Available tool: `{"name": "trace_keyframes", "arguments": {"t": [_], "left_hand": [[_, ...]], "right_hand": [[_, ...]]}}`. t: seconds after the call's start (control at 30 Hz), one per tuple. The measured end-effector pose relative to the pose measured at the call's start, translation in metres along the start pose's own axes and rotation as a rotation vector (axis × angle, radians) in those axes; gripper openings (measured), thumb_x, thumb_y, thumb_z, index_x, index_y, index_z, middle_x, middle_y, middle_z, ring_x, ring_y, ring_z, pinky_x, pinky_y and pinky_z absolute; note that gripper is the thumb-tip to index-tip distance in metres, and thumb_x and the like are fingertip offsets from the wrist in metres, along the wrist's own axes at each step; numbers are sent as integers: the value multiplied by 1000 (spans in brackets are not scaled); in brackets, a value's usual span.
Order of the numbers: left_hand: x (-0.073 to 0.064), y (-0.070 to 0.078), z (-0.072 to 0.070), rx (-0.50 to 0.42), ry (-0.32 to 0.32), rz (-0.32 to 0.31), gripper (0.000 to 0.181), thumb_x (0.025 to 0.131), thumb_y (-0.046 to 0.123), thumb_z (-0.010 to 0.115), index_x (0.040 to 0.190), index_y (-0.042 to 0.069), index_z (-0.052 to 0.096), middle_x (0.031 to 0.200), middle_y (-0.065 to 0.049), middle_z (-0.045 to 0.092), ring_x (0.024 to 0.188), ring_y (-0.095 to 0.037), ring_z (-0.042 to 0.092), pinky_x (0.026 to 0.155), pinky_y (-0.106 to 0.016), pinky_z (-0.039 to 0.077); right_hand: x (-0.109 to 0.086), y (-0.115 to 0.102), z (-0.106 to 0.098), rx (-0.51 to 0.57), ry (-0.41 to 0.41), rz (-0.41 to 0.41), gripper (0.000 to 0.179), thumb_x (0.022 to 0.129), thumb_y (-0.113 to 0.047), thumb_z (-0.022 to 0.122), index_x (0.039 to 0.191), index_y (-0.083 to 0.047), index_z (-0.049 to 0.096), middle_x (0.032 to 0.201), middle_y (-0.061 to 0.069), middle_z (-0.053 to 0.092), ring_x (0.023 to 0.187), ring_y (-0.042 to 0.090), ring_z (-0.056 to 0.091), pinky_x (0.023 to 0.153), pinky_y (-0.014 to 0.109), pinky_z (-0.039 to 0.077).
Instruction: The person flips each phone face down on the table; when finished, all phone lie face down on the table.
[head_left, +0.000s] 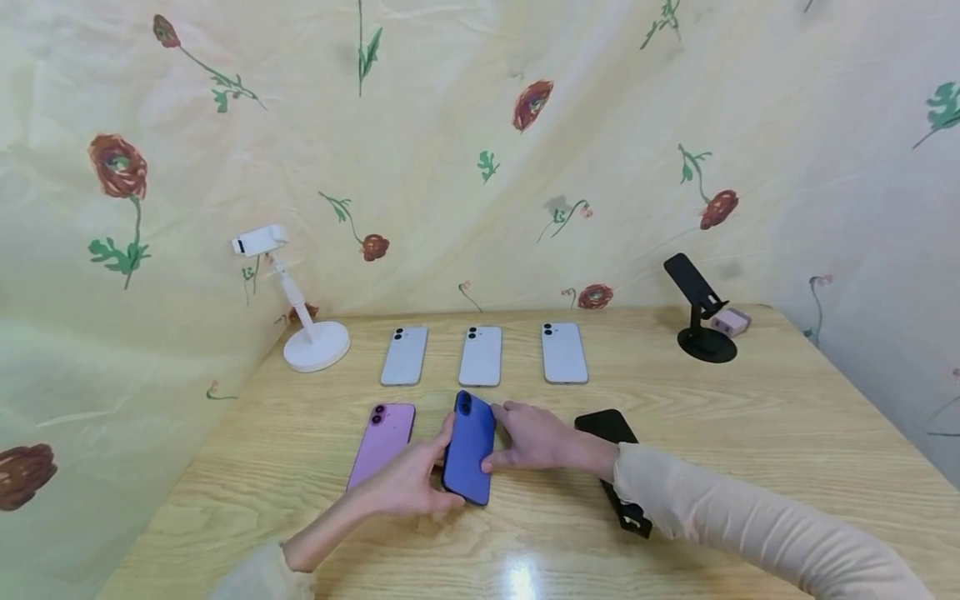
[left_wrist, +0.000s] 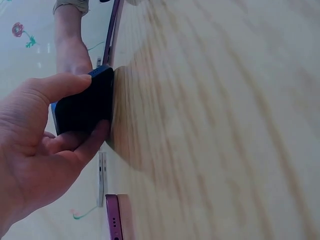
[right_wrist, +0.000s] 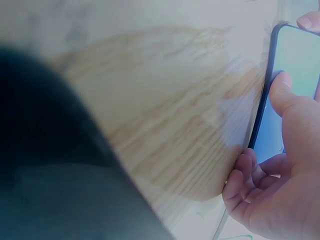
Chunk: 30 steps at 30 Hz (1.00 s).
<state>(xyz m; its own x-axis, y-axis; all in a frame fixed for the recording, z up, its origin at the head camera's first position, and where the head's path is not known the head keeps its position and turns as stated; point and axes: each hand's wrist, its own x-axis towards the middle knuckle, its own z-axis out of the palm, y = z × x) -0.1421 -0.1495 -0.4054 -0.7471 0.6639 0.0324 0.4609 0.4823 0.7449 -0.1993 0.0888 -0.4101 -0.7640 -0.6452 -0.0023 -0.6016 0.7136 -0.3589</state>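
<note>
A blue smartphone (head_left: 470, 454) is tilted a little off the wooden table, its back and two camera lenses upward. My left hand (head_left: 408, 482) grips it along the left side, with the thumb at the lower edge; in the left wrist view that thumb lies on the dark phone's edge and the fingers curl beneath. My right hand (head_left: 532, 437) holds the opposite side, thumb (right_wrist: 282, 92) on the blue back and fingers curled at the edge. Just left of it lies a purple smartphone (head_left: 382, 442), partly covered by my left hand.
Three white smartphones (head_left: 481, 357) lie in a row behind. A white phone stand (head_left: 317, 346) is at the back left; a black phone stand (head_left: 707, 344) and a pale pink charger (head_left: 730, 322) are at the back right. My right forearm crosses a flat black object (head_left: 607, 425).
</note>
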Motion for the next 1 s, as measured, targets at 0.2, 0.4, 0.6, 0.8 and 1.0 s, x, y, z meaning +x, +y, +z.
{"name": "trace_keyframes", "arguments": {"t": [0.2, 0.4, 0.6, 0.8, 1.0], "left_hand": [[1, -1, -1, -8, 6, -24, 114, 80, 10, 85, 153, -14, 0, 116, -17, 69, 96, -11, 67, 85, -25, 52], [2, 1, -3, 49, 29, -29, 114, 78, 12, 87, 150, -19, 4, 106, -15, 72, 85, -8, 66, 77, -25, 53], [2, 1, -4, 106, 39, -41, 115, 76, 16, 89, 150, -20, 7, 105, -14, 72, 87, -6, 64, 77, -26, 51], [0, -3, -1, 107, 36, -56, 118, 75, 19, 90, 151, -18, 8, 103, -14, 72, 84, -6, 64, 75, -26, 51], [0, -3, 1, 70, 21, -125, 120, 74, 20, 90, 153, -14, 6, 97, -13, 70, 66, -7, 61, 61, -26, 51]], "right_hand": [[0, 1, 2, 1, -10, -8, 93, 82, -57, 77, 141, 9, 49, 117, 19, 63, 93, 22, 62, 78, 38, 52], [2, 2, -1, 14, -8, -23, 93, 82, -55, 78, 142, 10, 47, 119, 21, 63, 98, 24, 63, 81, 40, 53], [4, 4, -1, 33, -28, -18, 93, 82, -54, 78, 142, 10, 46, 117, 19, 64, 95, 21, 61, 81, 38, 52], [4, 1, -2, 49, -49, -7, 94, 83, -54, 78, 143, 11, 44, 121, 20, 63, 101, 23, 62, 84, 39, 52], [4, 0, -4, 58, -75, 4, 96, 84, -53, 77, 145, 11, 42, 126, 22, 61, 108, 25, 61, 89, 40, 51]]}}
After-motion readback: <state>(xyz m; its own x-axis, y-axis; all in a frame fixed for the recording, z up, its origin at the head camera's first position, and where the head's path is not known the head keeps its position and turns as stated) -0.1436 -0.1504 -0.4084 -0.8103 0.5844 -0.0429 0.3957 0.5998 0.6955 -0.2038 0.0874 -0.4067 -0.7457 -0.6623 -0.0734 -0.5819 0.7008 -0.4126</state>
